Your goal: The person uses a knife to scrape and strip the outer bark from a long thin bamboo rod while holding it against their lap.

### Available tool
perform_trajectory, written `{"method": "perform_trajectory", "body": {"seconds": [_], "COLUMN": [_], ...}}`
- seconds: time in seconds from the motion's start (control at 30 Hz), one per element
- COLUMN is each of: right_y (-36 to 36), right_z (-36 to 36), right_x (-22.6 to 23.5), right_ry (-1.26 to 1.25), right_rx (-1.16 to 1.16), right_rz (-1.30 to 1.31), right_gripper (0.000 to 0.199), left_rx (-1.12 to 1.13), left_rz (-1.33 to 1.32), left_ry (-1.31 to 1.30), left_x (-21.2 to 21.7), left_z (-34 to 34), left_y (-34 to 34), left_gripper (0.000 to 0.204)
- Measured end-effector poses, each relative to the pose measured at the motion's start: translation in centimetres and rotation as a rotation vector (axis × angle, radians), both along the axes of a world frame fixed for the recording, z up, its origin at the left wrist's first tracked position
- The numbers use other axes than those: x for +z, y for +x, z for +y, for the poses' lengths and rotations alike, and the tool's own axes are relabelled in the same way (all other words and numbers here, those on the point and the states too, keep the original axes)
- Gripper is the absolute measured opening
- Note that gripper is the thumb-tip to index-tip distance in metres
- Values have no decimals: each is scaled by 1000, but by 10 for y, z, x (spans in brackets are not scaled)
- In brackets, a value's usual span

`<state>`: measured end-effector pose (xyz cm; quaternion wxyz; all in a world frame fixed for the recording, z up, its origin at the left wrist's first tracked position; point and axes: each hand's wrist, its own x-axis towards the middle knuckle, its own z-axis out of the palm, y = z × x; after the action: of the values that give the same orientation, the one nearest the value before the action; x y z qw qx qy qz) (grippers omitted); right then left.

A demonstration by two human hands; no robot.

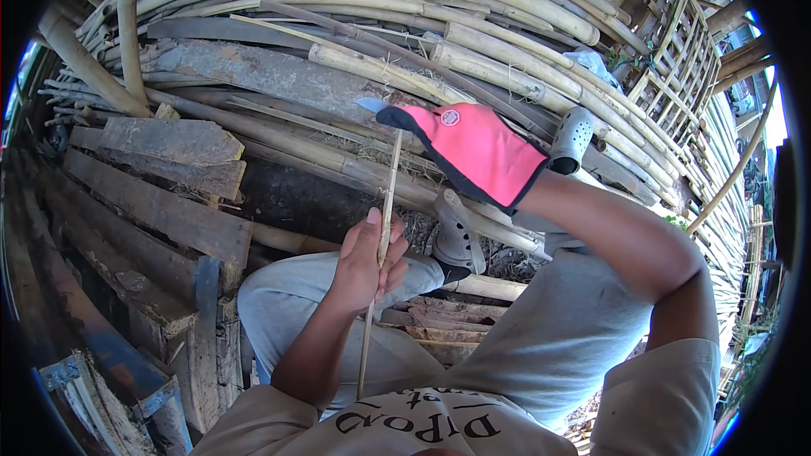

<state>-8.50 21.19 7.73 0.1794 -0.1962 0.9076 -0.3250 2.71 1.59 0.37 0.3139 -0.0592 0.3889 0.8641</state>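
Observation:
Bare and closed, my left hand (365, 262) grips a thin bamboo strip (390, 181) around its middle, thumb laid along it. The strip runs from near my shirt up to the glove. Over its far end is my right hand (477, 148), in a pink work glove with dark edging. A short pale blade (370, 105) juts out to the left past the gloved fingertips, so the hand appears closed on a knife; its handle is hidden. The glove also covers the strip's tip.
Long bamboo poles (498, 59) lie stacked across the far side. Old wooden planks (160, 203) are piled on the left. My feet, in grey clogs (456, 236), rest among the poles. A bamboo lattice (667, 76) stands at the far right, near a clear plastic bag (594, 65).

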Motion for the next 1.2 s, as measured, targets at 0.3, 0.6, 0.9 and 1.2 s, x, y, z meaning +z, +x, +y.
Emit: {"method": "perform_trajectory", "body": {"seconds": [0.3,0.6,0.9,1.2], "right_y": [24,53,51,28], "right_z": [-20,-33,-26,-5], "right_x": [6,-12,-37,-29], "right_ry": [111,187,-223,-174], "right_rx": [89,82,97,274], "right_rz": [354,163,-67,6], "right_gripper": [33,27,43,31], "left_rx": [27,112,171,141], "left_rz": [28,24,71,55], "left_ry": [-68,-101,-390,-372], "left_x": [3,-3,-17,-9], "left_z": [-1,2,7,0], "left_y": [-1,2,1,-9], "left_gripper": [49,43,36,39]}}
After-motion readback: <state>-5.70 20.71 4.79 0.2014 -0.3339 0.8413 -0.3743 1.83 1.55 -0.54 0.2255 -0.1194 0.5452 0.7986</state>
